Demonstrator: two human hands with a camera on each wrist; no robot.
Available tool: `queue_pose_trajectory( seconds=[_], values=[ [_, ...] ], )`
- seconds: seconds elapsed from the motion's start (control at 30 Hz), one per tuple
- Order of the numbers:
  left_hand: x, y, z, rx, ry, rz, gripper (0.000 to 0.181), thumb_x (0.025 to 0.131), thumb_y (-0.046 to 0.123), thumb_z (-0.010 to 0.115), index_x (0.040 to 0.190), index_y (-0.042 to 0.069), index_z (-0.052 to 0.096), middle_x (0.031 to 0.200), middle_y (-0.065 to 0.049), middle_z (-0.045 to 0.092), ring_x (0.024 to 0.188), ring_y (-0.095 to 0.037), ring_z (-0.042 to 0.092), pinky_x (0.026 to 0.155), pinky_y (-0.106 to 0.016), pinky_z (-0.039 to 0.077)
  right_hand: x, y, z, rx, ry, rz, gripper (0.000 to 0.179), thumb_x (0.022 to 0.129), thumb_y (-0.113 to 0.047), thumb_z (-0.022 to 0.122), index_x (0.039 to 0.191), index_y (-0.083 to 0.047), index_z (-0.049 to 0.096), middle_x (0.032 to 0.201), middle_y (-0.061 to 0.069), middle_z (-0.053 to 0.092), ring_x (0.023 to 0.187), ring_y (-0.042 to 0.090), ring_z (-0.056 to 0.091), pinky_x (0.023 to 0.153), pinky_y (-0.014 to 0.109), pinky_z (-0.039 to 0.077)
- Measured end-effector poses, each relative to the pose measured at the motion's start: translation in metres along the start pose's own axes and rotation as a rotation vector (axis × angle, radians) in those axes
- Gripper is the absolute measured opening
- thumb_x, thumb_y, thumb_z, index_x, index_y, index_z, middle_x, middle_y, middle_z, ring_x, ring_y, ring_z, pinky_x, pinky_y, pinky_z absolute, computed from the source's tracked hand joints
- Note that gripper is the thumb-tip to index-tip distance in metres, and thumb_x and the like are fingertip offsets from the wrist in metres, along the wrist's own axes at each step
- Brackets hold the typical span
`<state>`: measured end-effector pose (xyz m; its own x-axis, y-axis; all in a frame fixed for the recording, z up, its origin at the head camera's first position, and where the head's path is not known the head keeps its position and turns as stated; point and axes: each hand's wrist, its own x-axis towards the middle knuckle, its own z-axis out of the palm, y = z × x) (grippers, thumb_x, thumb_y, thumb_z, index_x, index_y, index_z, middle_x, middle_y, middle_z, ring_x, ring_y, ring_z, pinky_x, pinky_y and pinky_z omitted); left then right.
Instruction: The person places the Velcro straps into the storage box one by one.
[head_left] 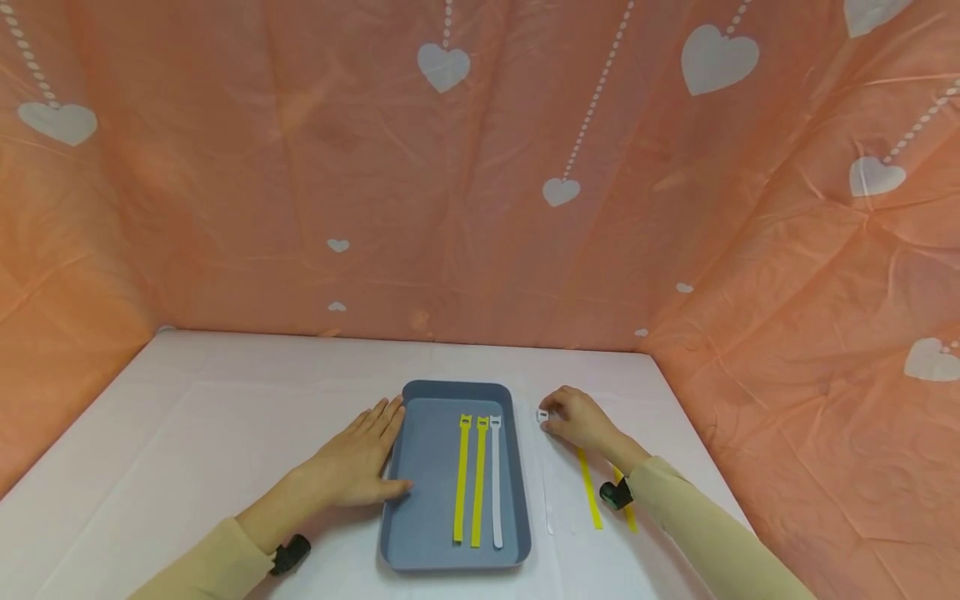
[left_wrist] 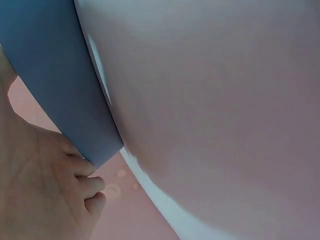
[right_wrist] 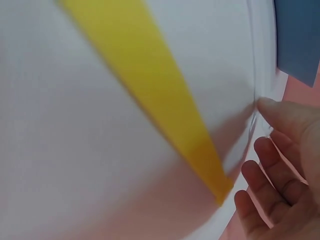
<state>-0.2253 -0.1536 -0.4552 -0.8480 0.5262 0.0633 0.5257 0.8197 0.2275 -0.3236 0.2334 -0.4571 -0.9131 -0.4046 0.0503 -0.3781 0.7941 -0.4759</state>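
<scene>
Two contacts seemed best for control: left hand straight-fingered against the tray at nine o'clock, right hand pinching a white strap at two o'clock.

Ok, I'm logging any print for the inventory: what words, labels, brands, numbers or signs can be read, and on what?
None: no words, labels, brands, numbers or signs are readable in any view.
Yellow straps, white strap and tray: no readable lettering.
Orange backdrop: only a pattern of white hearts and dotted lines.
Black wrist devices: too small to tell.
</scene>
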Motion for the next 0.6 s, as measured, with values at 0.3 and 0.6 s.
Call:
queue_pose_trajectory(
  seconds=[0.3, 0.6],
  values=[
    [-0.0005, 0.0006, -0.0010, -0.002, 0.002, 0.004, 0.108, 0.089, 0.060, 0.070, 0.155, -0.015, 0.030, 0.167, -0.032, 0.022, 0.154, -0.049, 0.024, 0.122, -0.060, 0.027, -0.0027, 0.0018, 0.0045, 0.080, 0.069, 0.059, 0.017, 0.092, -0.005, 0.075, 0.109, -0.007, 0.073, 0.098, 0.001, 0.068, 0.091, 0.020, 0.061, 0.089, 0.042, 0.056],
    [-0.0011, 0.0002, -0.0020, -0.012, -0.005, 0.001, 0.107, 0.089, 0.058, 0.070, 0.155, -0.015, 0.031, 0.167, -0.032, 0.021, 0.154, -0.049, 0.023, 0.122, -0.060, 0.027, -0.0062, 0.0000, 0.0066, 0.142, 0.134, 0.052, 0.011, 0.092, -0.006, 0.077, 0.101, -0.008, 0.073, 0.091, 0.000, 0.073, 0.080, 0.014, 0.064, 0.077, 0.033, 0.056]
  ],
)
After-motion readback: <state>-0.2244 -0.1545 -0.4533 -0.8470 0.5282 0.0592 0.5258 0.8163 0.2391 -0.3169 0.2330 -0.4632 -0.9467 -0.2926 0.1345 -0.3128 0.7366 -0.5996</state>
